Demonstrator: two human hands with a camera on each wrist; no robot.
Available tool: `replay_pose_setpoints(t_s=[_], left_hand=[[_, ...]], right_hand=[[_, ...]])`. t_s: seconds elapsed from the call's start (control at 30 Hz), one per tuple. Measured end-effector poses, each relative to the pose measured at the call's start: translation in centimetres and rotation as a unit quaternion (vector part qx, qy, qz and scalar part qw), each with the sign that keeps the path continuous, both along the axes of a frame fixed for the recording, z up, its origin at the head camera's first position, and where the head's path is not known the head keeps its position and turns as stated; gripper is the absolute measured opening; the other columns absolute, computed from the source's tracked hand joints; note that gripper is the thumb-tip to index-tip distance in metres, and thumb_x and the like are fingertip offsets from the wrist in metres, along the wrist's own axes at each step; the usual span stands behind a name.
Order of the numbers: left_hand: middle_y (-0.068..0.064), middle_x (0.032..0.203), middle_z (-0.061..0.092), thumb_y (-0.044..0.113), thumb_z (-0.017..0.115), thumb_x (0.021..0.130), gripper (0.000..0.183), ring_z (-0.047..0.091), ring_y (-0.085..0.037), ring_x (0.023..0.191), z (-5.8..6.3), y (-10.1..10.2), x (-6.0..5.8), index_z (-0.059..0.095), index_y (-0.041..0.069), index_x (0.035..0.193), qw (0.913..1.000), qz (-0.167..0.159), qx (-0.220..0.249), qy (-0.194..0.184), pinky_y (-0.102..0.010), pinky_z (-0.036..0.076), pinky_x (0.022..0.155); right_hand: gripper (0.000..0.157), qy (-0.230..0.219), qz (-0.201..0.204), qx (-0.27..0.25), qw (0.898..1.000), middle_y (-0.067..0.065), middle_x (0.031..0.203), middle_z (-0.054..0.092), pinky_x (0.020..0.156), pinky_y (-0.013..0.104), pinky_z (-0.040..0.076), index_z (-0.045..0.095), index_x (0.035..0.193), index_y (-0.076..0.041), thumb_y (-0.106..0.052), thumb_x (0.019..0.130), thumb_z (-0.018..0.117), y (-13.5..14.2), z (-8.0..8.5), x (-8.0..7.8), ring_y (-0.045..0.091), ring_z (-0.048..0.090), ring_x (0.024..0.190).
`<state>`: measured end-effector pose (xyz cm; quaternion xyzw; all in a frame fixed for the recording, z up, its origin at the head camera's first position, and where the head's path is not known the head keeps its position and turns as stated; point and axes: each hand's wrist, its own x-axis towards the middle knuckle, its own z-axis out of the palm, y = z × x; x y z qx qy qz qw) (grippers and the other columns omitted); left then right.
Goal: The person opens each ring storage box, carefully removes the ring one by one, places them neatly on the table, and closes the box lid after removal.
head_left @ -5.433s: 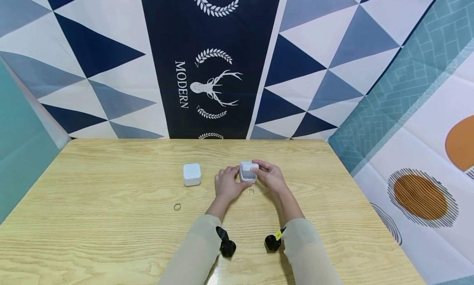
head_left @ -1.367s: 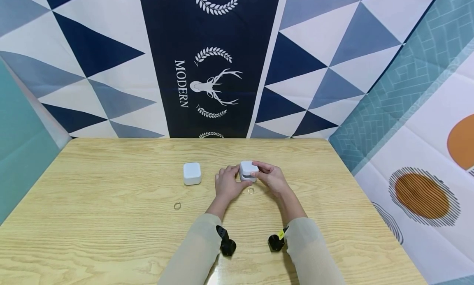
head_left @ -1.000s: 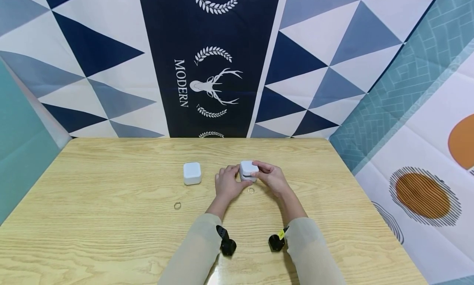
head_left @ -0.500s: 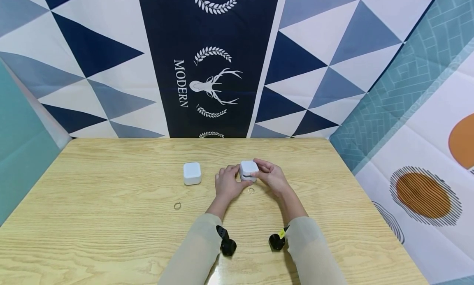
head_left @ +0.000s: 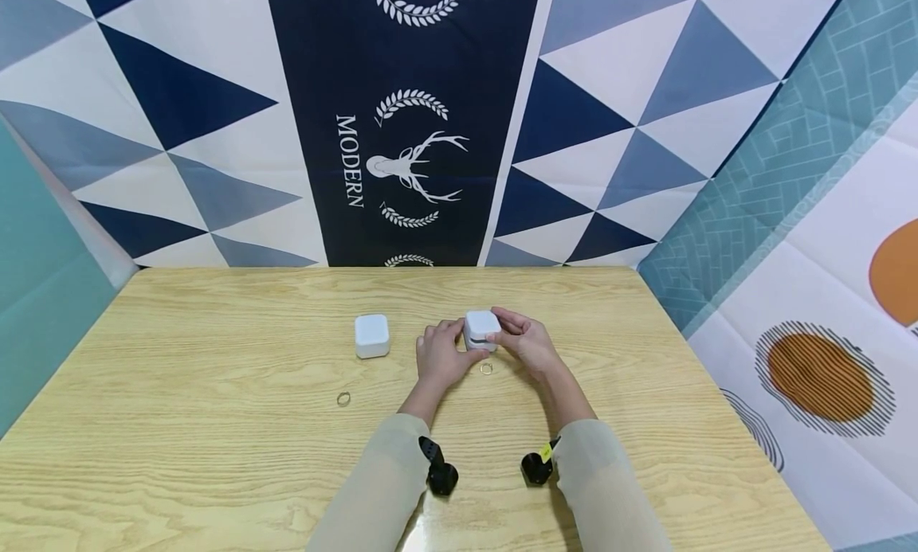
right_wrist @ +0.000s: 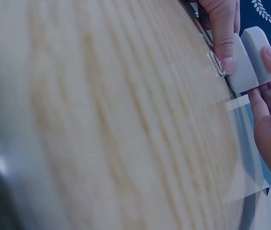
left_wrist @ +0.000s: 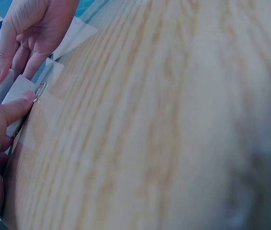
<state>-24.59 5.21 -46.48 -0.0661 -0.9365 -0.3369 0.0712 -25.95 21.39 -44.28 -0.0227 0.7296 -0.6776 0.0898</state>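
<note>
A small white ring box stands on the wooden table, its rounded lid tilted over the base with a narrow dark gap on the near side. My left hand grips the base, thumb at the front and fingers round the left side. From the right, my right hand pinches the lid between thumb and fingers. Just in front of the box, close to the left thumb, a ring lies on the table; its band looks studded with sparkling stones in the right wrist view. What the box contains is hidden.
A second white box, closed, stands to the left on the table. Another ring lies nearer, left of the left forearm. A patterned cloth hangs behind the table's back edge.
Over five seconds ago the lid stood raised with the grey inside showing; it has since come down to a narrow gap. In the last second my right fingertips shift slightly; the left hand stays.
</note>
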Motion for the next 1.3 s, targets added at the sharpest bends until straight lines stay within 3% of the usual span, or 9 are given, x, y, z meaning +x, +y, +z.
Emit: replay_pose_setpoints(t_s=[1.3], left_hand=[[0.000,0.123,0.053,0.057,0.064,0.068,0.072,0.044,-0.020,0.100,0.18,-0.03,0.01,0.047,0.020,0.128,0.9998,-0.002,-0.009,-0.017,-0.036,0.028,0.085]], right_hand=[[0.058,-0.005,0.006,0.007,1.000,0.014,0.135,0.042,0.085,0.016,0.041,0.045,0.127,-0.002,0.001,0.073,0.067,0.36,-0.08,-0.08,0.020,0.040,0.123]])
